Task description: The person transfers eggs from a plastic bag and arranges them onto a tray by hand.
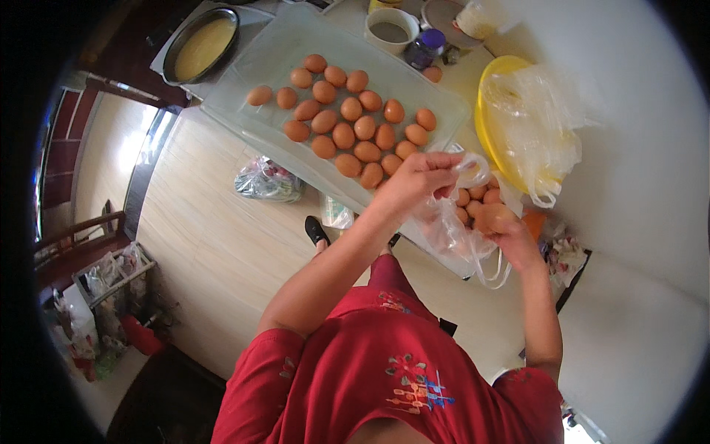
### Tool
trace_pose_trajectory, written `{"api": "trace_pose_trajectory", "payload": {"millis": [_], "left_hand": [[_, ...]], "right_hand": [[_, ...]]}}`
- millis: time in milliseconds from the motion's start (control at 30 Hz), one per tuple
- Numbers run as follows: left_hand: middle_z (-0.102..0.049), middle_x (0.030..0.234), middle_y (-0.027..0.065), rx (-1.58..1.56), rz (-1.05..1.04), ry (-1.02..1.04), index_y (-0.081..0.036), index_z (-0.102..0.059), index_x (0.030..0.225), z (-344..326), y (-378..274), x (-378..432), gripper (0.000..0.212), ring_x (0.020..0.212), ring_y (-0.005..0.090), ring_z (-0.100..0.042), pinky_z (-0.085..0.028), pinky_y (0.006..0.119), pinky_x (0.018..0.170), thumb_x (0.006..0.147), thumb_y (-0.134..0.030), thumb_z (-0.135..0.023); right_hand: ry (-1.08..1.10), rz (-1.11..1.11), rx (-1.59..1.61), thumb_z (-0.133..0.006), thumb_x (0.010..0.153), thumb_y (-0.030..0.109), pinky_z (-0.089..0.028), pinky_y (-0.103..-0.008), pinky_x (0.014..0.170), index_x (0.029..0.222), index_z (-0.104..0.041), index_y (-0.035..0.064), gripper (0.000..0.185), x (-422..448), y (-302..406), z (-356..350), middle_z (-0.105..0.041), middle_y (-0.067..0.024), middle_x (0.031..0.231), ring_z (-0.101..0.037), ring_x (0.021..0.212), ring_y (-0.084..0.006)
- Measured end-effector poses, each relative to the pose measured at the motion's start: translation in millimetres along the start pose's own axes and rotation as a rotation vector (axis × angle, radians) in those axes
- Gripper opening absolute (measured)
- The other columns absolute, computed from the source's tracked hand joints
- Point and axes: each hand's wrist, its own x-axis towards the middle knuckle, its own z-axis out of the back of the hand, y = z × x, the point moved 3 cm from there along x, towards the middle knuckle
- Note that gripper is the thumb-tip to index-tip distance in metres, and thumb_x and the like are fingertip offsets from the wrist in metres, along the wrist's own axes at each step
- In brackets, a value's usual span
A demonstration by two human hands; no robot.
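Note:
Pinched in the fingers of my left hand (430, 175) is a handle of a clear plastic bag (452, 233). Several brown eggs (477, 194) show in and behind the bag's opening. My right hand (513, 236) is at the bag's right side, its fingers closed around a brown egg (493, 219), slightly blurred. Many more brown eggs (350, 109) lie loose in a translucent plastic bin (260, 50) beyond my left hand. Another brown egg (432, 74) rests on the counter outside the bin.
A yellow basin (485, 111) with crumpled plastic bags (527, 122) stands at right. A purple-lidded jar (424, 50) and white pot (391, 30) sit behind the bin; a pan of yellow food (202, 47) is at upper left. A filled plastic bag (269, 180) lies on the floor.

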Motion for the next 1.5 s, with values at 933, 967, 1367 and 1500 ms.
{"api": "trace_pose_trajectory", "payload": {"millis": [933,967,1367,1500], "left_hand": [[-0.053,0.071,0.0231,0.600,-0.354,0.169,0.001,-0.051,0.085,10,78,-44,0.012,0.069,0.0415,-0.052,-0.041,0.045,0.062,0.077,-0.008,-0.054],[-0.053,0.071,0.0231,0.598,-0.354,0.167,0.001,-0.051,0.085,11,77,-44,0.012,0.069,0.0415,-0.052,-0.041,0.045,0.062,0.077,-0.008,-0.054],[-0.054,0.077,0.0253,0.544,-0.328,0.242,0.002,-0.051,0.091,10,79,-39,0.014,0.075,0.0422,-0.053,-0.041,0.046,0.066,0.080,-0.006,-0.053],[-0.055,0.081,0.0258,0.528,-0.296,0.227,0.002,-0.053,0.102,12,80,-38,0.023,0.077,0.0416,-0.053,-0.042,0.045,0.068,0.081,-0.006,-0.052]], "right_hand": [[0.520,1.640,-1.581,-0.070,0.059,0.017,-0.041,-0.0401,0.094,0.095,-0.061,0.0110,0.037,169,211,-386,-0.040,-0.0080,0.123,-0.042,0.109,-0.0312],[0.613,1.665,-1.553,-0.069,0.058,0.014,-0.041,-0.0397,0.093,0.093,-0.060,0.0105,0.036,169,214,-386,-0.040,-0.0075,0.122,-0.042,0.109,-0.0301],[0.854,1.930,-1.810,-0.068,0.059,0.019,-0.038,-0.0306,0.091,0.077,-0.065,0.0162,0.018,196,216,-418,-0.046,0.0001,0.107,-0.043,0.105,-0.0216],[0.861,1.931,-1.852,-0.063,0.068,0.021,-0.038,-0.0320,0.090,0.078,-0.065,0.0183,0.011,200,211,-420,-0.047,0.0019,0.107,-0.043,0.106,-0.0204]]}}
